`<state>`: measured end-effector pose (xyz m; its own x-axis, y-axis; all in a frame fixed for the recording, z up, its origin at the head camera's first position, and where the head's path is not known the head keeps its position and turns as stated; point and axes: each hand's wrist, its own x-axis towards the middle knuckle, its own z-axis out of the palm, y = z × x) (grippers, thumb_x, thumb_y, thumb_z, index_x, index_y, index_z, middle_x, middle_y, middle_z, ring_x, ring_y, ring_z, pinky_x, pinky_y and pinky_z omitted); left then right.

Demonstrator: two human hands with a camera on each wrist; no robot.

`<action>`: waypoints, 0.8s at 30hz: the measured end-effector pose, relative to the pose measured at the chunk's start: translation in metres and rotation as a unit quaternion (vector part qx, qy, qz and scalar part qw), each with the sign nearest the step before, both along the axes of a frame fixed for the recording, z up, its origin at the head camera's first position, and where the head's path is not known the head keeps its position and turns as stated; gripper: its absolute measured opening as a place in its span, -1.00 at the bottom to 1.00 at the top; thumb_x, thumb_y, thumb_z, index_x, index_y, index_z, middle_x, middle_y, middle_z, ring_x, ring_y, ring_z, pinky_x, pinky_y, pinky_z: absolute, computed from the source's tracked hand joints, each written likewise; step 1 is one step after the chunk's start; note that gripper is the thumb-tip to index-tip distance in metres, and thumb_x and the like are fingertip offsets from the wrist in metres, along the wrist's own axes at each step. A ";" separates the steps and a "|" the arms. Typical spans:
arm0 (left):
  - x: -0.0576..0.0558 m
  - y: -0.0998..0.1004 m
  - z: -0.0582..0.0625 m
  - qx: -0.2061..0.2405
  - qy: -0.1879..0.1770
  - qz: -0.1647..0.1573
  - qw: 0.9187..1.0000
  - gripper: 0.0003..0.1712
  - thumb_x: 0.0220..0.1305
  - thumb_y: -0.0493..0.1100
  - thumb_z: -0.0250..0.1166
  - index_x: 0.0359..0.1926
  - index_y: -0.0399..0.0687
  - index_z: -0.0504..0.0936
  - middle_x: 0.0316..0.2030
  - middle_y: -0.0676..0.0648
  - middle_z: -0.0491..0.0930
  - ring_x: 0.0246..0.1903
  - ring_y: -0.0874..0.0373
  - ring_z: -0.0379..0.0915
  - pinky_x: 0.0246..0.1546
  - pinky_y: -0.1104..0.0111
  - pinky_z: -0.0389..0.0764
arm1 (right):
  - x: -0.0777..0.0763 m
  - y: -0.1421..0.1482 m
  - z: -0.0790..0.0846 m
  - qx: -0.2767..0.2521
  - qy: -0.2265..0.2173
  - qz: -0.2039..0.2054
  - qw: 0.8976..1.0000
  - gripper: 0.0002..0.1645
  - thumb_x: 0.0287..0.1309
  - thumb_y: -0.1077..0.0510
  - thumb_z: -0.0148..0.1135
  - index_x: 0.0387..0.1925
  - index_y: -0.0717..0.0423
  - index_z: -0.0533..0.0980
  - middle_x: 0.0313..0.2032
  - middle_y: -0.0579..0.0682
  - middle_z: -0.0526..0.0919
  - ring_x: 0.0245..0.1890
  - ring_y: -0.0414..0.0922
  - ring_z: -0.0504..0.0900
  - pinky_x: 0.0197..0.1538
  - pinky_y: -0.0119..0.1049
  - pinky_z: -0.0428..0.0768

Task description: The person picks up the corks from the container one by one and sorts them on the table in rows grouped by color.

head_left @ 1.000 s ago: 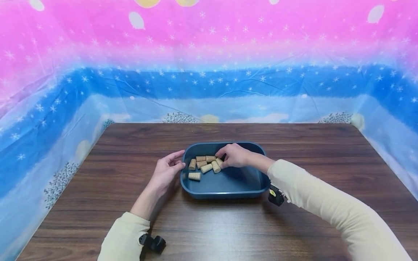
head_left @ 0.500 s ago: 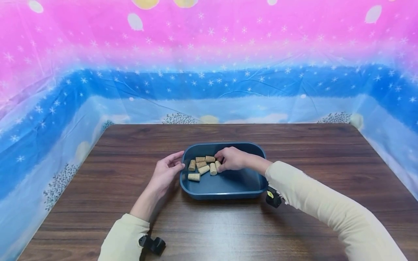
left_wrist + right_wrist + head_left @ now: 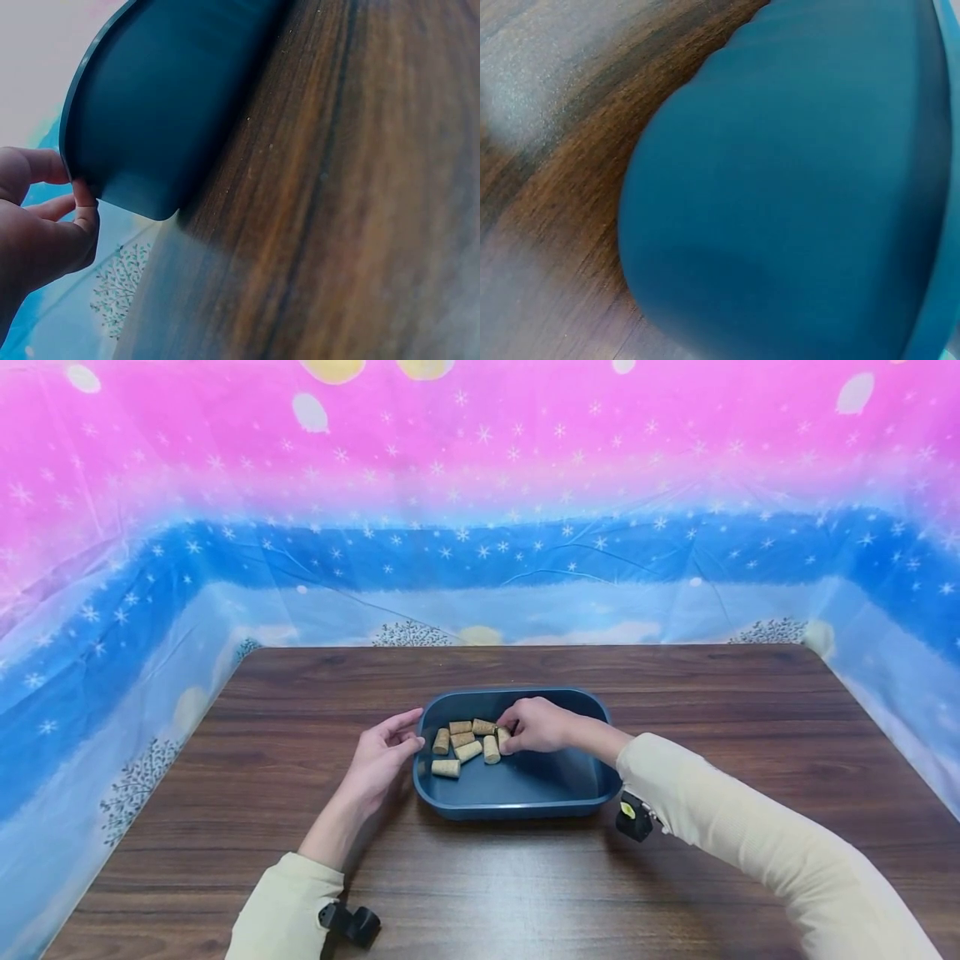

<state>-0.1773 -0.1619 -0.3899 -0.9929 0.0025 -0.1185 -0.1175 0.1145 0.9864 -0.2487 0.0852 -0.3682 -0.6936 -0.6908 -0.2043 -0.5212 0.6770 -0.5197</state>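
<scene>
A dark blue oval-cornered tub (image 3: 517, 810) stands on the table, with several cork stoppers (image 3: 468, 751) lying in its left half. Inside it, my right hand (image 3: 543, 725) pinches one pale cork (image 3: 504, 740) between thumb and fingers, beside the others. That cork is partly hidden by the hand. At the tub's left end, my left hand (image 3: 381, 760) rests its thumb and fingertips against the rim from outside. The left wrist view shows these fingers (image 3: 86, 214) at the tub's wall (image 3: 150, 112). Only the tub's outer side (image 3: 780, 187) fills the right wrist view; the right hand is out of it.
The brown wood-grain table (image 3: 480, 893) reaches toward a pink and blue snowflake cloth (image 3: 480, 552) hung around its back and sides. Black wrist cameras sit below both sleeves, the right one (image 3: 634, 817) close to the tub's front right corner.
Over the last second, the corks by my right hand have shifted slightly, one now standing more lengthwise to the view. The right hand has dipped a little; the left stays at the rim.
</scene>
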 end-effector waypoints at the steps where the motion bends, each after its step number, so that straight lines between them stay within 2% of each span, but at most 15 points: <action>1: 0.000 0.000 0.000 0.000 0.001 -0.001 1.000 -0.47 0.31 -0.44 0.12 0.31 -0.29 0.39 0.04 -0.32 0.44 -0.12 0.11 0.36 -0.16 0.52 0.46 | 0.000 0.001 0.001 -0.003 0.000 0.001 1.000 -0.51 0.25 0.12 0.27 0.14 0.32 0.50 0.00 0.13 0.61 -0.09 -0.07 0.62 -0.08 -0.25 0.59; 8: 0.000 0.000 0.000 0.003 0.004 -0.001 1.000 -0.46 0.30 -0.45 0.12 0.31 -0.31 0.38 0.07 -0.31 0.44 -0.11 0.12 0.36 -0.15 0.53 0.46 | 0.000 0.003 0.005 -0.029 -0.003 -0.008 1.000 -0.59 0.19 0.10 0.33 0.01 0.25 0.57 -0.16 0.01 0.65 -0.15 -0.13 0.62 -0.09 -0.27 0.58; 15: 0.000 -0.001 -0.001 0.005 0.003 0.001 1.000 -0.46 0.30 -0.45 0.12 0.31 -0.30 0.38 0.08 -0.28 0.44 -0.09 0.11 0.35 -0.14 0.54 0.46 | -0.001 0.006 0.009 -0.065 0.002 -0.017 0.998 -0.63 0.16 0.07 0.35 -0.06 0.21 0.60 -0.19 -0.03 0.68 -0.15 -0.14 0.63 -0.09 -0.25 0.59; 24: -0.001 -0.001 -0.001 0.005 0.002 -0.003 1.000 -0.46 0.31 -0.43 0.13 0.32 -0.29 0.38 0.07 -0.28 0.44 -0.07 0.09 0.35 -0.12 0.53 0.46 | -0.002 0.011 0.020 -0.106 0.016 -0.025 0.994 -0.51 0.20 0.14 0.25 0.12 0.32 0.52 -0.03 0.12 0.65 -0.11 -0.08 0.64 -0.05 -0.21 0.59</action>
